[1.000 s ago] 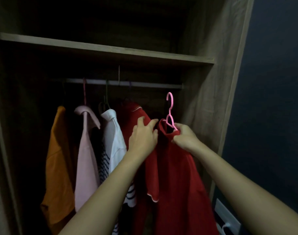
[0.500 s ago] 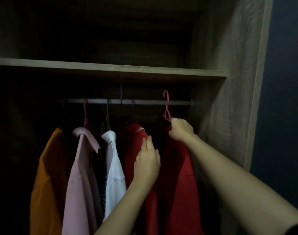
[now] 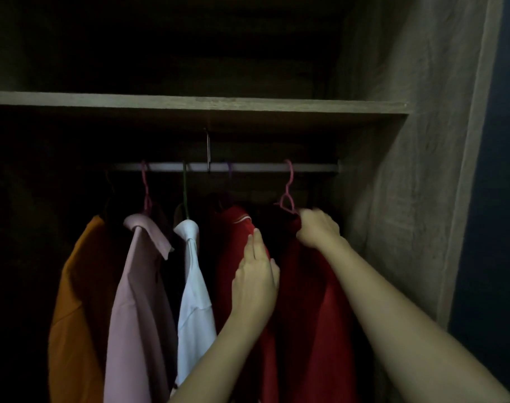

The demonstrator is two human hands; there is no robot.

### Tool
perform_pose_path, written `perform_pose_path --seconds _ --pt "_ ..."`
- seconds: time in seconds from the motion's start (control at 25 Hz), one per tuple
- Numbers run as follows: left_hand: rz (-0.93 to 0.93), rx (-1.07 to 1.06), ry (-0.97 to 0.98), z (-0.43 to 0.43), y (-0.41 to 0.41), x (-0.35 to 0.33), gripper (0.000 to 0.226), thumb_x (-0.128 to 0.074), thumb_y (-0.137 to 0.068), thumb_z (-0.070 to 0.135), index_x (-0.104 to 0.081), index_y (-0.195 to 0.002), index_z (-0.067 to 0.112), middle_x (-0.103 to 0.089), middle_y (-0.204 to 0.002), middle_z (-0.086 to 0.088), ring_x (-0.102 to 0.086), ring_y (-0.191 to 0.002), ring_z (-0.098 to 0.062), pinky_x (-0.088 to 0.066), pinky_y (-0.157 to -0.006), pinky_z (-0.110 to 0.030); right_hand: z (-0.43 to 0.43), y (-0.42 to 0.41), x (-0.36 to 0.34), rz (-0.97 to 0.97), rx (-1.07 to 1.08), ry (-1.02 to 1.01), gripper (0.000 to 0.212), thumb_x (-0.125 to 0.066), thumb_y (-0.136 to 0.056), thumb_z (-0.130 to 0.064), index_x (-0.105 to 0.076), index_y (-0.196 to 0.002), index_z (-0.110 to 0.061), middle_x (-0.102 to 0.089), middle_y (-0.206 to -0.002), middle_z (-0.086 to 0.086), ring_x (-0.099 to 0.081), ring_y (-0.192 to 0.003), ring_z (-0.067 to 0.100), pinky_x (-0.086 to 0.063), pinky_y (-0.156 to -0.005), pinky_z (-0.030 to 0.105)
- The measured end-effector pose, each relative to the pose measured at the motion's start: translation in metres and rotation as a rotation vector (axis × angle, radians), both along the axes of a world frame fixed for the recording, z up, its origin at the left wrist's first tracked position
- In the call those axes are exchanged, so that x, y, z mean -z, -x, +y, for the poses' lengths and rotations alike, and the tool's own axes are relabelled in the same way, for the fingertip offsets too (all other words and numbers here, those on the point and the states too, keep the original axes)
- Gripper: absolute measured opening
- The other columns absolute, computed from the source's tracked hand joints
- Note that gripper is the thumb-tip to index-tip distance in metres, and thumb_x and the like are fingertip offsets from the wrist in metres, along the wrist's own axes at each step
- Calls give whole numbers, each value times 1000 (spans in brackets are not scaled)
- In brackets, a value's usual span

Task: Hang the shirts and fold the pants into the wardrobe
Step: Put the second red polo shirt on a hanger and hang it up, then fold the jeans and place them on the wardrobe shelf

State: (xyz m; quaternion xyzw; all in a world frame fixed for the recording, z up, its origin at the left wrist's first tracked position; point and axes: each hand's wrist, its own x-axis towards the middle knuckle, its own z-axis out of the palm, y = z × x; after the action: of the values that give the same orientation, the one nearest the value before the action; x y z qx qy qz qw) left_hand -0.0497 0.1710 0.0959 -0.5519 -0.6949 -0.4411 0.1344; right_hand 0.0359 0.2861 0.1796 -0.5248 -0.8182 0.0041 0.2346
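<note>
The red shirt (image 3: 314, 301) is found at the far right end of the rail (image 3: 248, 167), on a pink hanger (image 3: 288, 193) whose hook appears to sit over the rail, although the dim light does not let this be confirmed fully. The right hand (image 3: 317, 229) is closed on the neck of this shirt just below the hanger; its fingers are blurred, so the exact grip cannot be read. The left hand (image 3: 255, 283) is kept apart from it, lower and to the left, with straight fingers laid flat against the second red shirt (image 3: 233, 257), which seems to be held aside so that room is made. Further to the left a white shirt (image 3: 194, 286), a pink shirt (image 3: 140, 301) and an orange shirt (image 3: 76, 301) are hung on the same rail, under a shelf (image 3: 190, 101), and the right wall of the wardrobe (image 3: 407, 199) stands near the pink hanger. The step in hand is judged to be the hanging of this shirt, close to its end. For the next move, the hook should be checked to be seated, the collar released gently so that the shirt is not pulled off, and the cloth smoothed. No pants are seen here.
</note>
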Motion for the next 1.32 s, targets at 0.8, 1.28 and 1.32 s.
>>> perform_pose_path --seconds 0.8,1.28,1.32 --pt "-138 50 -75 -119 5 148 61 -48 -91 15 -24 -145 -2 -35 -147 -18 -32 -133 -11 -27 -109 -13 -153 -44 223 600 -345 -271 49 -50 -89 -22 -44 -135 -6 -43 -140 12 -39 -129 21 -34 -107 37" --pt "-432 -421 397 -442 36 329 66 -50 -92 18 -17 -148 3 -23 -154 -14 -21 -143 -23 -16 -113 -25 -414 56 375 237 -898 220 48 -41 -92 -30 -46 -135 -9 -48 -138 12 -46 -126 24 -39 -104 36" --pt "-489 -482 439 -470 40 348 66 -47 -91 19 -16 -147 2 -23 -154 -14 -20 -144 -23 -14 -114 -25 -436 63 391 177 -940 261 49 -41 -91 -30 -45 -135 -10 -47 -139 12 -46 -126 25 -41 -103 38"
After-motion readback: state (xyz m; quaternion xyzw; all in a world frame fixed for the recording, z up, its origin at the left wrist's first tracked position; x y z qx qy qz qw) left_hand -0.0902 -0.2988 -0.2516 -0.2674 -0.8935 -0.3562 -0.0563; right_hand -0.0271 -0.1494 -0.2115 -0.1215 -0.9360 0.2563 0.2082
